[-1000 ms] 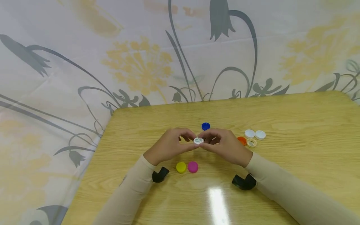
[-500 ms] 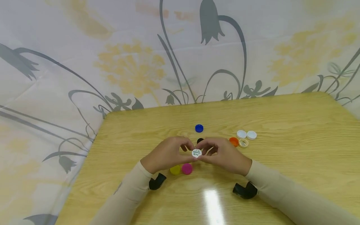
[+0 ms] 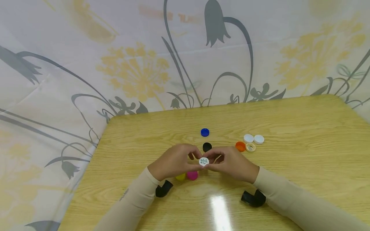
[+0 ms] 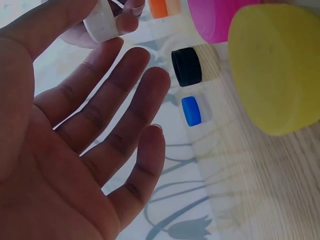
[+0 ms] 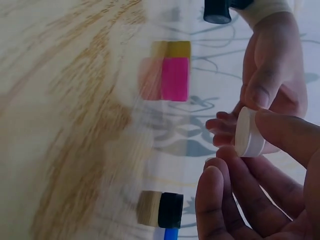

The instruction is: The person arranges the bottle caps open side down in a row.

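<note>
A small white bottle cap with green printing on its top is held up between both hands above the table. My left hand pinches it from the left with thumb and index finger; in the left wrist view the other fingers spread away from the cap. From the right, my right hand grips the same cap between thumb and fingers, and the right wrist view shows its pale side wall. Just behind the hands lies a black cap. A pink cap and a yellow cap sit below the left hand, partly covered by it.
Farther back is a blue cap. Right of the hands, an orange cap, a cream cap and two white caps lie grouped. The wooden table meets a flower-patterned cloth behind.
Both hands have drawn the white cap nearer and tipped its printed top toward the head camera. The black cap has come into view behind them. The head view has shifted slightly.
</note>
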{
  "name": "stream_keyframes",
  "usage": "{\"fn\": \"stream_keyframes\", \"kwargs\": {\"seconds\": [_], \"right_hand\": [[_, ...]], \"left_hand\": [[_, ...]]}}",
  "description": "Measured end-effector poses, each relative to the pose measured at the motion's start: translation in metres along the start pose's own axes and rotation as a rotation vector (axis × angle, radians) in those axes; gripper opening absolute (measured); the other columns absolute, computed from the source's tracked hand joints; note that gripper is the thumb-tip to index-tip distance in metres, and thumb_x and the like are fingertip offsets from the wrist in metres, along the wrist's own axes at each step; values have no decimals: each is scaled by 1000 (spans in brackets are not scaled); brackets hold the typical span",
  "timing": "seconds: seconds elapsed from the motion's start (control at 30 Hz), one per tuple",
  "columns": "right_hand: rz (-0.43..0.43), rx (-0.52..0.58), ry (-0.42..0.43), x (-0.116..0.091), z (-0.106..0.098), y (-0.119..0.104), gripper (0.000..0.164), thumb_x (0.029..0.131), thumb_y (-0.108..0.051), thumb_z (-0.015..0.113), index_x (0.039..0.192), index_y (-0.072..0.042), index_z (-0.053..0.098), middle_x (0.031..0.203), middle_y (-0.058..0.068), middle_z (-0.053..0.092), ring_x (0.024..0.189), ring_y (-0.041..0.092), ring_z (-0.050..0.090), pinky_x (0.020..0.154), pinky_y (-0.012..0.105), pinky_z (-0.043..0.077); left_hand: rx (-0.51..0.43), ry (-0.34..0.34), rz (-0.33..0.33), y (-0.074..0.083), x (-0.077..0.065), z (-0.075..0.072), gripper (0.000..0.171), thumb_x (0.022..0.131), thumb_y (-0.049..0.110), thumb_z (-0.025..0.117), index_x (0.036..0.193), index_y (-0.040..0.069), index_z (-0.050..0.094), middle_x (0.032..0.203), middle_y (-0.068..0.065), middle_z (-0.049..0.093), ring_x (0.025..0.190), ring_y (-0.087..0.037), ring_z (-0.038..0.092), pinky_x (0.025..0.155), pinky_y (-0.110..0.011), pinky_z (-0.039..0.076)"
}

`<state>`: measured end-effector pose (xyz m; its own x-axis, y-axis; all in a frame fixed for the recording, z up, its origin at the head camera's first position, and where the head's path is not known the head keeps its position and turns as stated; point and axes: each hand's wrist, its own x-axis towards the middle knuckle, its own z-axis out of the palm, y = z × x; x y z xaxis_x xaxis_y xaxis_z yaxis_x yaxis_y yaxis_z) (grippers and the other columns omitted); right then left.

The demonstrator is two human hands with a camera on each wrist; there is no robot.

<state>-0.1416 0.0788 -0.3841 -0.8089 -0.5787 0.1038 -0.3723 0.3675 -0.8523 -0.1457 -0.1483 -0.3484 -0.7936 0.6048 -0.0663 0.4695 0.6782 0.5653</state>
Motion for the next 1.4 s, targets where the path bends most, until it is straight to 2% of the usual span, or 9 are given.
{"fn": "stream_keyframes", "kwargs": {"seconds": [0.3, 0.5, 0.73, 0.9, 1.17, 1.4], "right_hand": [[0, -2, -73, -2, 2, 8, 20, 90, -24, 77, 108, -16, 74, 98, -4, 74, 87, 5, 67, 80, 24, 56], [5, 0, -84, -3, 5, 8, 18, 89, -22, 77, 104, -15, 73, 97, -4, 73, 87, 5, 67, 80, 24, 56], [25, 9, -100, -4, 8, 10, 17, 87, -23, 79, 99, -14, 72, 89, -5, 71, 82, 5, 66, 77, 23, 56], [28, -12, -101, -4, 9, 10, 19, 86, -25, 80, 98, -13, 72, 86, -6, 69, 78, 4, 62, 74, 22, 54], [19, -65, -112, -3, 11, 11, 16, 84, -19, 81, 97, -12, 73, 82, -7, 66, 74, 3, 58, 69, 21, 52], [19, -95, -111, -2, 13, 11, 16, 84, -18, 81, 97, -13, 74, 83, -8, 66, 74, 2, 58, 69, 21, 52]], "left_hand": [[60, -47, -25, -2, 2, 8, 19, 86, 41, 78, 91, 23, 73, 95, 8, 73, 87, -9, 64, 77, -25, 51], [84, -54, -21, -2, 4, 11, 19, 84, 40, 80, 88, 23, 72, 90, 9, 73, 73, -4, 59, 70, -22, 49], [112, -77, -13, -2, 5, 16, 19, 83, 39, 81, 86, 23, 71, 87, 11, 71, 70, 0, 57, 67, -19, 48], [134, -72, 2, -2, 5, 19, 15, 83, 36, 81, 85, 24, 72, 83, 13, 69, 70, -1, 56, 65, -19, 47], [154, -65, 29, -3, 5, 22, 17, 82, 36, 83, 84, 22, 74, 81, 11, 68, 69, 0, 55, 64, -17, 46], [191, -55, 26, -4, 5, 23, 19, 81, 37, 84, 85, 22, 74, 82, 12, 66, 70, 0, 53, 64, -17, 44]]}}
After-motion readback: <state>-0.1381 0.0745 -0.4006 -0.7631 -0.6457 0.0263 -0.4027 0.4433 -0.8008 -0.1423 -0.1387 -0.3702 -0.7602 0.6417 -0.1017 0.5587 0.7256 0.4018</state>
